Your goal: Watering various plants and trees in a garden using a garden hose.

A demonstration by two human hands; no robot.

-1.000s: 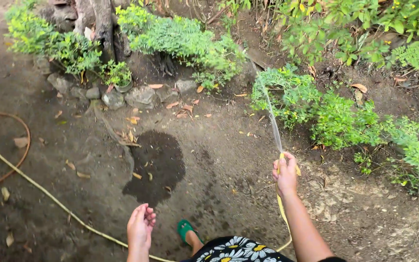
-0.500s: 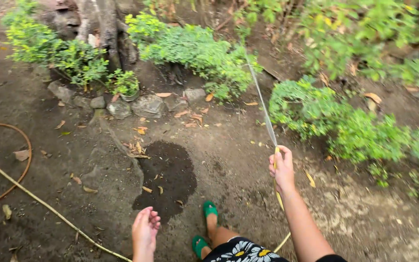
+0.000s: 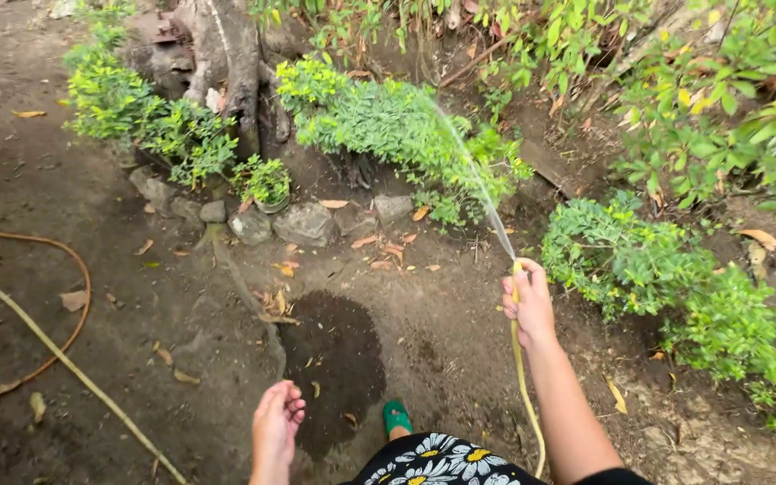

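Note:
My right hand point(image 3: 528, 301) grips the end of a thin yellow hose point(image 3: 524, 395), which runs down under my forearm. A thin jet of water point(image 3: 478, 189) leaves the hose end and arcs up and left onto a leafy green bush point(image 3: 388, 121). My left hand point(image 3: 277, 422) hangs free at the lower middle, fingers loosely apart, holding nothing. Below it shows my green sandal point(image 3: 396, 416) and a black skirt with daisies point(image 3: 442, 462).
A dark wet patch point(image 3: 339, 364) marks the bare soil ahead of my feet. Several stones point(image 3: 303, 223) edge a tree trunk point(image 3: 235, 63). More hose point(image 3: 56, 355) and an orange hose loop point(image 3: 65, 314) lie at left. Green shrubs point(image 3: 675, 278) stand at right.
The view has shifted so the plants sit lower and further right in frame. The water jet has swung from the right shrub to the bush behind the stones. My feet have stepped forward.

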